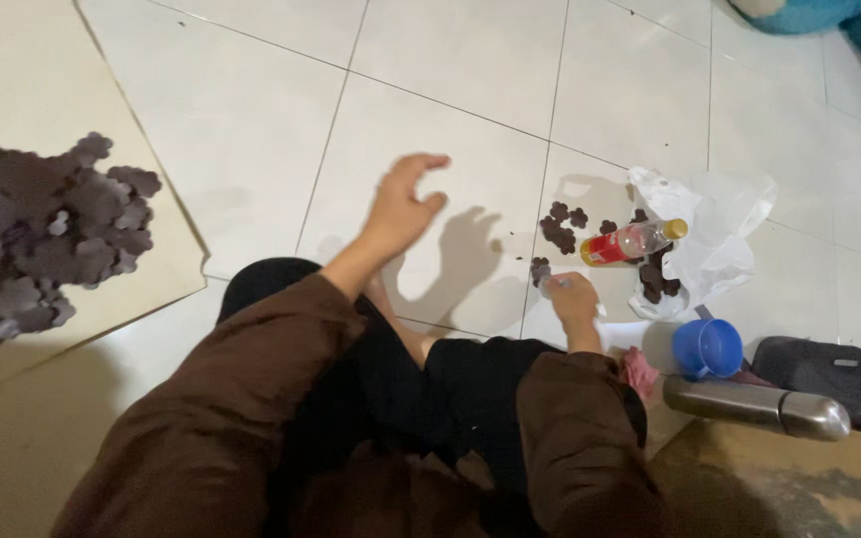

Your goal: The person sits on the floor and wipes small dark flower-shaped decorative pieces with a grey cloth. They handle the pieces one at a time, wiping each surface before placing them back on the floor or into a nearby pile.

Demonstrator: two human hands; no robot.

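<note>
I sit on a white tiled floor in brown sleeves. My left hand (406,204) is lifted above the tiles, blurred, with its fingers apart and nothing in it. My right hand (572,301) rests low by my knee, its fingers curled on a small pale object (554,284) that I cannot make out. It is right beside a dark flower-shaped piece (540,269). More loose dark pieces (562,227) lie just beyond it. A big clump of joined dark pieces (42,234) is at the far left on a beige board (42,60).
A clear bottle (635,241) with a red label and yellow cap lies on a white plastic bag (719,234) holding more dark pieces. Near my right arm are a blue cup (707,347), a steel flask (754,406), a pink cloth (638,371) and a dark bag (839,374).
</note>
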